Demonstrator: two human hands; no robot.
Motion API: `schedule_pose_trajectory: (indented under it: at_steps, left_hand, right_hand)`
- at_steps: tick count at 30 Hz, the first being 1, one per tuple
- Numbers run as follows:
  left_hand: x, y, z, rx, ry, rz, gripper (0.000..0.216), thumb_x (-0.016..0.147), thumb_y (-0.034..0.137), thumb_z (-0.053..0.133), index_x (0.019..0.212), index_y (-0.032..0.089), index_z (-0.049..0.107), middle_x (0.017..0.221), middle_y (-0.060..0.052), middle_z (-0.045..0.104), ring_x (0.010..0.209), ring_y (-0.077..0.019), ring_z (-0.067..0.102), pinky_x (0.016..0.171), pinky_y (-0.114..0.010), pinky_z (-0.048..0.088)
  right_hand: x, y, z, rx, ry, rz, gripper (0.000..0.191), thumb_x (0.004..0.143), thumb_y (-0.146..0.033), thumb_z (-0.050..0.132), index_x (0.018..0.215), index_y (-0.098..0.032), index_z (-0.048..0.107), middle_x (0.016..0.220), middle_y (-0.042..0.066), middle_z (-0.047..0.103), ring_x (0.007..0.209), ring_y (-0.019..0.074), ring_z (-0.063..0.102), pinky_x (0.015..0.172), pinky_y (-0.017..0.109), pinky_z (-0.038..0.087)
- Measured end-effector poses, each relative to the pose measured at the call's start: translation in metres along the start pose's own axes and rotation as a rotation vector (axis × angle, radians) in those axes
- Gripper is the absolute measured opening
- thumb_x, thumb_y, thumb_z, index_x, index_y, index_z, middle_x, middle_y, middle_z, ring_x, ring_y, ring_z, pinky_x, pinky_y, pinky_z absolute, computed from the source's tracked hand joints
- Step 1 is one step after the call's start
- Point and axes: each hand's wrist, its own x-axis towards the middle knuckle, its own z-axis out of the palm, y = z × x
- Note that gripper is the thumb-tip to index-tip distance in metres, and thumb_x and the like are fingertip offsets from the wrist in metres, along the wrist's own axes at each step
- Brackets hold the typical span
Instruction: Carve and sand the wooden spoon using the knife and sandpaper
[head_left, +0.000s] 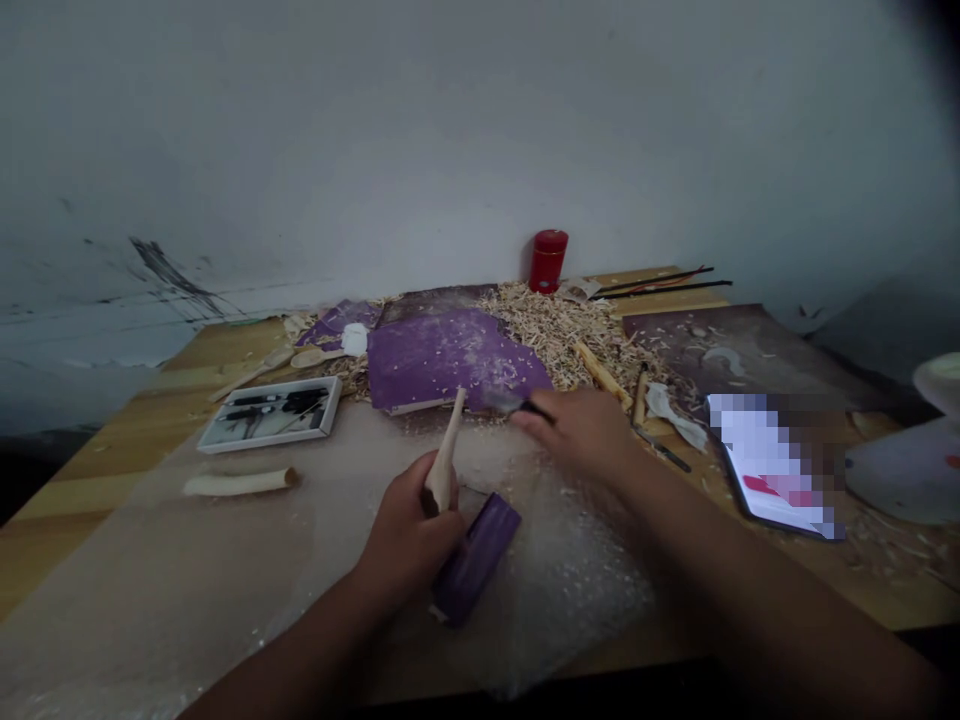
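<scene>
My left hand is closed round a pale carved wooden piece, a spoon-like blank whose thin end points up and away from me. Just below that hand lies a purple block on the bubble wrap. My right hand is blurred by motion and is closed on a small dark-handled tool, whose tip reaches toward the top of the wooden piece. Beyond both hands lies a purple mat dusted with shavings.
A heap of wood shavings and a red can sit at the back. A tablet lies right, a white tray of tools and a wooden roll left. Wooden spoons and loose carving tools lie nearby.
</scene>
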Motion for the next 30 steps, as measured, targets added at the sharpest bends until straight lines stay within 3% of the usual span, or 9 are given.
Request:
schedule_pose_trajectory:
  at_steps: [4, 9, 13, 16, 20, 23, 26, 28, 30]
  left_hand:
    - [0.002, 0.005, -0.001, -0.052, -0.001, -0.023, 0.019, 0.052, 0.003, 0.046, 0.062, 0.019, 0.04, 0.049, 0.008, 0.038, 0.04, -0.0077, 0.042, 0.038, -0.02, 0.034]
    - [0.004, 0.006, 0.002, 0.048, 0.017, 0.002, 0.021, 0.054, 0.005, 0.047, 0.07, 0.018, 0.047, 0.053, 0.007, 0.045, 0.045, -0.008, 0.043, 0.044, -0.02, 0.036]
    - [0.005, 0.007, 0.006, 0.171, -0.006, 0.045, 0.021, 0.057, 0.006, 0.044, 0.074, 0.017, 0.049, 0.056, 0.005, 0.048, 0.05, -0.0089, 0.044, 0.05, -0.022, 0.036]
    - [0.004, 0.01, 0.007, 0.276, 0.005, 0.123, 0.018, 0.058, 0.006, 0.044, 0.072, 0.017, 0.049, 0.061, 0.004, 0.05, 0.056, -0.0099, 0.045, 0.053, -0.022, 0.035]
    - [0.002, 0.013, 0.006, 0.357, 0.097, 0.084, 0.013, 0.056, 0.008, 0.049, 0.065, 0.017, 0.046, 0.051, 0.006, 0.042, 0.048, -0.0085, 0.038, 0.045, -0.02, 0.029]
    - [0.001, 0.011, 0.004, 0.246, 0.068, 0.042, 0.016, 0.055, 0.006, 0.05, 0.066, 0.018, 0.046, 0.05, 0.007, 0.041, 0.045, -0.0079, 0.039, 0.042, -0.02, 0.029]
    - [0.001, 0.005, 0.003, 0.025, 0.007, -0.011, 0.019, 0.054, 0.004, 0.047, 0.066, 0.019, 0.044, 0.052, 0.007, 0.04, 0.044, -0.0081, 0.041, 0.04, -0.02, 0.033]
    - [0.002, 0.003, 0.003, -0.127, -0.034, -0.052, 0.02, 0.052, 0.003, 0.046, 0.064, 0.019, 0.041, 0.051, 0.007, 0.038, 0.041, -0.0078, 0.04, 0.038, -0.02, 0.035]
    - [0.002, 0.003, 0.003, -0.262, -0.087, -0.073, 0.02, 0.052, 0.002, 0.045, 0.06, 0.019, 0.039, 0.049, 0.008, 0.035, 0.039, -0.0068, 0.036, 0.037, -0.021, 0.038]
  right_hand:
    - [0.002, 0.008, -0.001, 0.124, 0.073, 0.049, 0.049, 0.083, -0.053, 0.021, 0.064, -0.018, 0.05, 0.054, 0.0, 0.05, 0.053, 0.0111, 0.046, 0.049, 0.022, 0.021]
    - [-0.003, -0.027, 0.01, 0.2, -0.128, -0.19, 0.05, 0.082, -0.055, 0.023, 0.069, -0.018, 0.054, 0.058, 0.0, 0.054, 0.055, 0.0106, 0.047, 0.052, 0.022, 0.022]
    - [-0.005, -0.041, 0.011, 0.209, -0.218, -0.246, 0.054, 0.082, -0.057, 0.019, 0.073, -0.018, 0.056, 0.059, 0.0, 0.057, 0.054, 0.0104, 0.047, 0.051, 0.023, 0.021]
    - [-0.005, -0.039, 0.009, 0.172, -0.226, -0.252, 0.055, 0.082, -0.057, 0.018, 0.074, -0.019, 0.056, 0.062, 0.0, 0.059, 0.056, 0.0109, 0.049, 0.051, 0.023, 0.021]
    - [-0.005, -0.034, 0.008, 0.047, -0.166, -0.228, 0.055, 0.082, -0.058, 0.018, 0.072, -0.019, 0.055, 0.064, 0.001, 0.06, 0.055, 0.0119, 0.05, 0.052, 0.025, 0.02]
    - [-0.002, -0.023, 0.005, -0.017, -0.113, -0.179, 0.054, 0.081, -0.059, 0.02, 0.072, -0.02, 0.055, 0.064, 0.001, 0.061, 0.055, 0.0127, 0.05, 0.051, 0.025, 0.019]
    - [0.002, -0.004, 0.002, -0.079, -0.006, 0.019, 0.055, 0.081, -0.059, 0.019, 0.07, -0.019, 0.055, 0.058, 0.002, 0.057, 0.053, 0.0134, 0.049, 0.049, 0.024, 0.017]
    - [0.004, 0.005, 0.0, -0.049, 0.066, 0.137, 0.054, 0.082, -0.057, 0.019, 0.069, -0.018, 0.054, 0.056, 0.002, 0.054, 0.052, 0.0129, 0.048, 0.048, 0.023, 0.018]
    - [0.004, 0.005, 0.002, 0.049, 0.067, 0.127, 0.052, 0.083, -0.055, 0.019, 0.068, -0.018, 0.054, 0.056, 0.001, 0.053, 0.052, 0.0117, 0.047, 0.048, 0.022, 0.02]
